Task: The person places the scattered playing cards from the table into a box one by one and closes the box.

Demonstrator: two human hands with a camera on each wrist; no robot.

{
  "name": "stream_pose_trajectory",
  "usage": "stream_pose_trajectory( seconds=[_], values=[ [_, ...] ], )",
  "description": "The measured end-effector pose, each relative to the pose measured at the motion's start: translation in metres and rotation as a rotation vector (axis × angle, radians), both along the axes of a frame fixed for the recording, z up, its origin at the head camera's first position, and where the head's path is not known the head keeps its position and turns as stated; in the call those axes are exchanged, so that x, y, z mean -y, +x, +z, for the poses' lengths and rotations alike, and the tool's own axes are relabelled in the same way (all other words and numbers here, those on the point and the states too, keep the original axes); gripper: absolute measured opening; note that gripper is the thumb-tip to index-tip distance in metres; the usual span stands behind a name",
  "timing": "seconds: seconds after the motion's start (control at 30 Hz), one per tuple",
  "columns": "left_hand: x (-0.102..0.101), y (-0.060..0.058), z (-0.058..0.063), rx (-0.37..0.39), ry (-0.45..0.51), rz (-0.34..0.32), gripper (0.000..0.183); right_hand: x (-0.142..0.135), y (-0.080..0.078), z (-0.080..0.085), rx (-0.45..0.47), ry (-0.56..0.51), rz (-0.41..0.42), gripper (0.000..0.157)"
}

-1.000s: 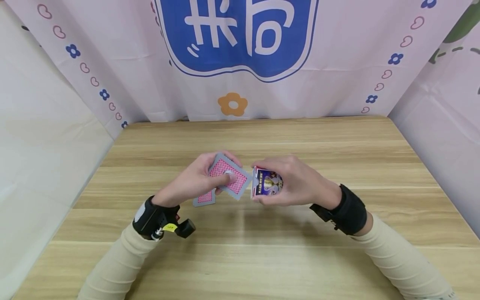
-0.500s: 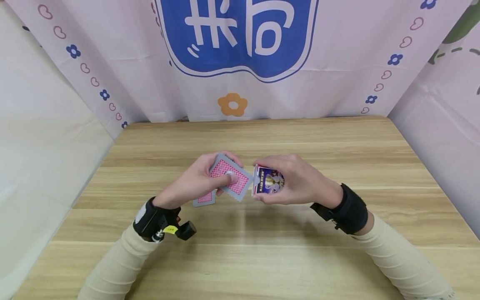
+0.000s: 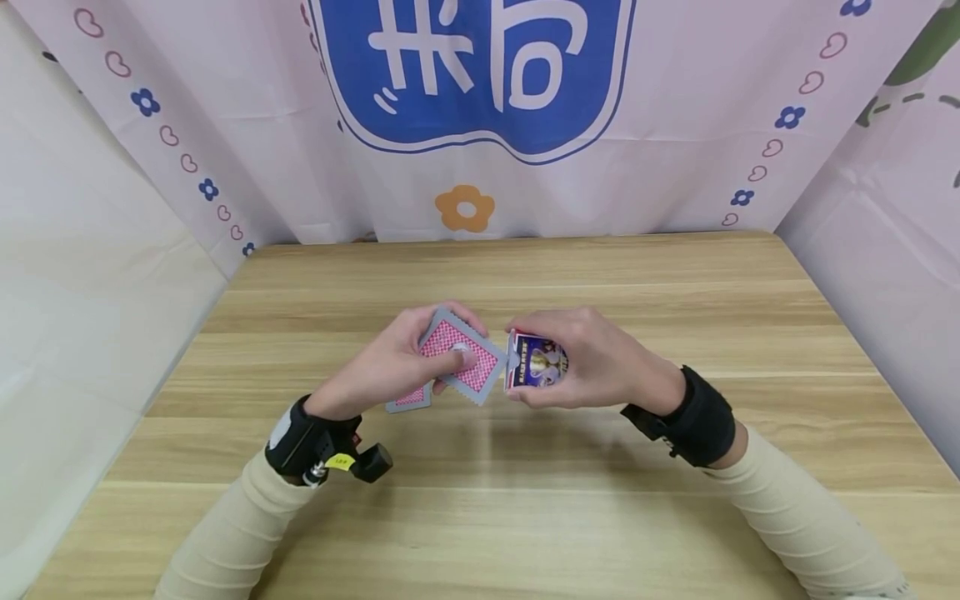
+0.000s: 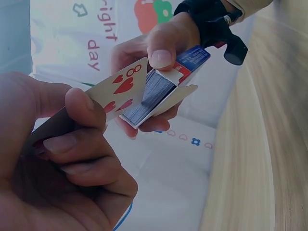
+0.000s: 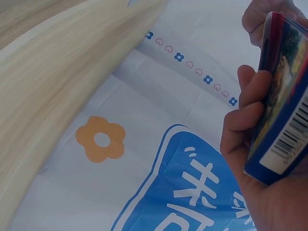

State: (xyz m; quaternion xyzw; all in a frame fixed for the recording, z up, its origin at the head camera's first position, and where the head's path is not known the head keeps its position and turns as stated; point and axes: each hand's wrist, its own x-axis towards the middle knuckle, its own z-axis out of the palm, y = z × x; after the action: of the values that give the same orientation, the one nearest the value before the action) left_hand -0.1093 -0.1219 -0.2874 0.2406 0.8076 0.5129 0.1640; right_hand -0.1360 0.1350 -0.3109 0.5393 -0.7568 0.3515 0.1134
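Note:
My left hand (image 3: pixel 397 354) pinches a playing card (image 3: pixel 480 371) between thumb and fingers, its pink checked back facing up in the head view. In the left wrist view the card's face (image 4: pixel 122 91) shows an eight of hearts. My right hand (image 3: pixel 600 358) grips a blue card box (image 3: pixel 542 362) by its edges. The box's mouth faces the left hand, and a packed deck (image 4: pixel 151 96) shows inside, with the lid flap (image 4: pixel 178 98) folded back. One card corner overlaps the box's mouth. A second pink-backed card (image 3: pixel 410 398) lies on the table, partly hidden under the left hand.
The wooden table (image 3: pixel 480 533) reaches back to a white curtain (image 3: pixel 405 196) with a blue emblem and an orange flower. White cloth (image 3: pixel 97 292) hangs along the left side, and more cloth (image 3: pixel 892 242) on the right. Each wrist wears a black strap (image 3: pixel 693 421).
Both hands hold nearly the same pose. The card in the left hand and the box in the right have shifted only slightly, the box tilting a little.

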Motion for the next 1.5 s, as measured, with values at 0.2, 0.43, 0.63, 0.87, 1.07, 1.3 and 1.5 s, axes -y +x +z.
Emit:
stream_pose_trajectory(
  seconds=[0.2,0.43,0.63,0.87,1.07,1.3,1.5],
  values=[
    [-0.001,0.0,0.0,-0.006,0.007,0.0,0.021,0.0,0.001,-0.001,0.011,-0.001,0.016,0.059],
    [-0.001,-0.001,-0.001,-0.001,0.028,-0.011,0.021,0.001,0.003,-0.003,0.026,0.016,0.047,0.058],
    [-0.007,0.001,-0.005,0.049,0.104,-0.096,0.024,0.002,0.004,-0.001,0.037,-0.019,0.07,0.059],
    [-0.013,0.004,-0.01,0.009,0.17,-0.04,0.021,0.007,0.006,0.0,0.023,-0.047,0.082,0.057],
    [-0.024,0.015,0.005,-0.067,0.234,0.062,0.021,0.007,0.005,0.0,0.026,-0.055,0.027,0.058],
    [-0.039,0.02,-0.006,-0.144,0.277,0.121,0.022,0.011,0.017,0.018,0.009,-0.12,0.0,0.055],
    [-0.045,0.014,-0.033,-0.08,0.272,0.144,0.022,0.011,0.016,0.016,0.002,-0.111,-0.009,0.054]
  ],
)
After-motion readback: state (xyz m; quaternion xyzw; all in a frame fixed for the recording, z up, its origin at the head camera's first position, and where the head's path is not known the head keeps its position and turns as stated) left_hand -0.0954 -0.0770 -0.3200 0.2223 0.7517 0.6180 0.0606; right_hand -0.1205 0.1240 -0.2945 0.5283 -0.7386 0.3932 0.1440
